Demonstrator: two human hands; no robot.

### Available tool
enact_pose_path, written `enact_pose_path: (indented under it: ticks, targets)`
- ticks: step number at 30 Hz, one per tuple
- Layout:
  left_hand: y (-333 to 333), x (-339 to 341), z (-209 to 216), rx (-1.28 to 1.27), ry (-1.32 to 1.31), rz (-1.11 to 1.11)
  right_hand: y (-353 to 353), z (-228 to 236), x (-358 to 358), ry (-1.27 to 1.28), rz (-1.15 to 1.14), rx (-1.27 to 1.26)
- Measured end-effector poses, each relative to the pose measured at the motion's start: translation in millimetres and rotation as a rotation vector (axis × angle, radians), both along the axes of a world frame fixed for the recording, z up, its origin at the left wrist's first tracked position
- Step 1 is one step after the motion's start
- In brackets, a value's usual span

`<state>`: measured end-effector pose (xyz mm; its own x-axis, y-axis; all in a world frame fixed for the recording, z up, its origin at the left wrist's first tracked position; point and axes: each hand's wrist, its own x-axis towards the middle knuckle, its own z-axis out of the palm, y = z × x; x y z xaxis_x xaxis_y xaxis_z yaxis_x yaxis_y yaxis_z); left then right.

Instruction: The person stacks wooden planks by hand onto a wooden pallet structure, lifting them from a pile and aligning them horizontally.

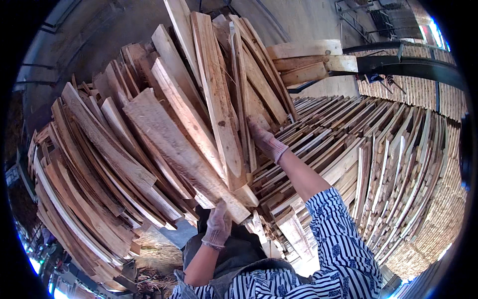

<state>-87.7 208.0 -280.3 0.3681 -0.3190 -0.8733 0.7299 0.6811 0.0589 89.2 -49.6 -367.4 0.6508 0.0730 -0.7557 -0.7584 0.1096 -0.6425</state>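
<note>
My left hand (217, 228), in a pale knit glove, closes on the lower edge of a rough wooden board (184, 144) near its near end. This board slants away to the upper left across the other planks. Farther forward, my right hand (269, 142), gloved too, is at the side of a narrow upright board (239, 84) and seems to grip it; its fingertips are partly hidden. Between my hands leans a wide knotty plank (214, 94), with a pale plank (184, 114) beside it on the left.
A large heap of loose planks (99, 144) fills the left side. Closely stacked rows of boards (398, 169) stand to the right. Some short pale boards (313, 62) lie by a dark curved metal bar (408, 69) at the upper right. Wood scraps (154, 281) lie at the lower left.
</note>
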Motion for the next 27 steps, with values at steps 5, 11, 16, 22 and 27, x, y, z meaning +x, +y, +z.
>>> enact_pose_path:
  ticks: [5, 11, 16, 22, 27]
  targets:
    - [8.0, 8.8, -3.2, 0.271, 0.199, -0.115, 11.1, -3.5, -6.7, -0.343, -0.079, 0.093]
    - [42.7, 16.8, 64.0, 0.401, -0.068, -0.368, -5.0, -52.2, -19.1, -0.211, -0.204, 0.342]
    - [63.3, 81.2, 115.1, 0.606, -0.237, -0.361, 10.1, -4.1, 2.3, -0.005, -0.292, 0.295]
    - [3.4, 138.5, 25.2, 0.951, -0.514, -0.483, 7.7, 8.2, 0.3, -0.098, -0.250, 0.370]
    - [8.5, 202.9, 65.2, 0.808, -0.699, -0.504, 3.6, 21.3, -4.5, -0.085, -0.206, 0.436]
